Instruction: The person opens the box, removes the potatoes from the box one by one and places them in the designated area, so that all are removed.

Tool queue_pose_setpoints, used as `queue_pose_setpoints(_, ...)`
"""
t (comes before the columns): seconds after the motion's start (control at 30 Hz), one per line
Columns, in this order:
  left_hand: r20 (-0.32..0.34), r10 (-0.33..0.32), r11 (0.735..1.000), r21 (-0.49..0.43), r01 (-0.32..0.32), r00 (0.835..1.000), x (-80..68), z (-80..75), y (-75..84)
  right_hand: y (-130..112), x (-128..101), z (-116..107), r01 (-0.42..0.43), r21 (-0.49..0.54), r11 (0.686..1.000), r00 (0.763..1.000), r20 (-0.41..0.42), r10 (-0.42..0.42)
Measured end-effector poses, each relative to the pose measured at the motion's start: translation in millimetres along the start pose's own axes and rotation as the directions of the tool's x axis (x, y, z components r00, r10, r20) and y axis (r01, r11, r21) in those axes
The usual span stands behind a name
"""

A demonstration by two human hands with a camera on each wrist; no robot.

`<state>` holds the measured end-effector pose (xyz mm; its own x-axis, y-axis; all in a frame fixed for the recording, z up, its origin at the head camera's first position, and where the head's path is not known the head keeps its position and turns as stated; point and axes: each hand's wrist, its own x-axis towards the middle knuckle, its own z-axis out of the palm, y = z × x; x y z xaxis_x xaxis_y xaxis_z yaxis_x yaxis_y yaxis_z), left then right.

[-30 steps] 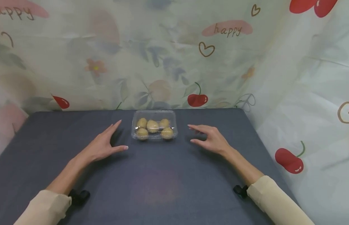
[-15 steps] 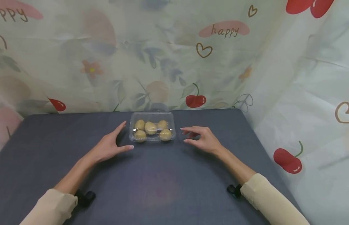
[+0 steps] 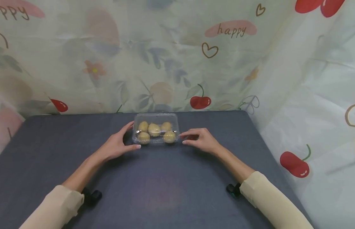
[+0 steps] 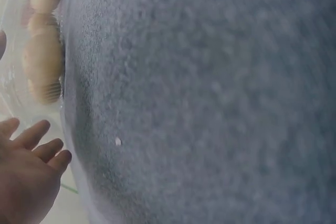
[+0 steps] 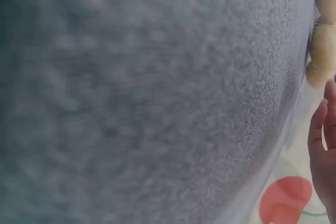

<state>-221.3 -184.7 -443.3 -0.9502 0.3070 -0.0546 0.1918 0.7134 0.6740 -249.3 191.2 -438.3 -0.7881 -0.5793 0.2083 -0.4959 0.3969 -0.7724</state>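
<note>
A clear plastic clamshell box with several round, pale yellow-brown pieces inside sits near the back edge of the table. My left hand is at its left side, fingers and thumb spread, fingertips right at the wall. On the other side my right hand has its fingertips at the box's right edge, fingers slightly bent. In the left wrist view the left hand shows its fingers apart beside the round pieces. Part of the right hand shows at the right wrist view's edge, by the pieces.
A dark grey cloth covers the table. Behind it hangs a pale curtain printed with cherries, leaves and hearts, which continues along the right side. Each wrist wears a small black camera.
Both hands have moved inward toward the box, the left to the right and the right to the left, until their fingertips are at its sides. The box has stayed in place.
</note>
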Motion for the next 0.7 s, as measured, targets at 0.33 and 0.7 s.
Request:
queue_pose_setpoints(0.33, 0.027, -0.040, 0.999, 0.001, 0.040, 0.999, 8.9, 3.6, 6.8, 3, 10, 2, -0.005, 0.028, 1.000, 1.000, -0.007, 0.005)
queue_pose_setpoints(0.7, 0.030, -0.076, 0.996, -0.035, 0.077, 0.997, 13.6, 10.6, 5.7, 4, 16, 10, -0.026, 0.072, 0.997, 1.000, -0.012, 0.027)
